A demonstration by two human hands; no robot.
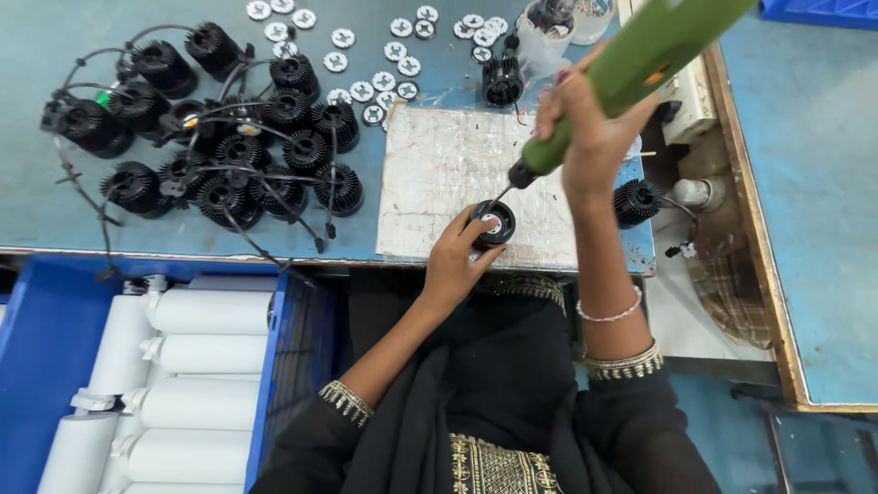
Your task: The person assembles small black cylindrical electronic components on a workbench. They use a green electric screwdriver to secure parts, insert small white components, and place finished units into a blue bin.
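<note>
Black finned metal: a round heat sink (494, 222) sits on a scuffed white work mat (448, 174) near the front edge of the blue-green bench (55, 201), pinched at its rim by the fingers of the left hand (455, 259). The right hand (590, 137) is wrapped tight around a green powered screwdriver (631, 64), its bit angled down onto the part's pale centre. The piece looks rigid and fairly light, its ribbed sides giving good grip; the rim seems the place to hold it, clear of the face and thin lead.

To the left lies a tangle of matching black heat sinks with wires (229, 146). Farther back, small white round discs (366, 55) are scattered over the bench. One more black unit (637, 201) rests at the mat's right edge. At near left, a blue crate (37, 320) holds white cylindrical housings (210, 357) laid in rows. No readable labels or signs can be made out.
</note>
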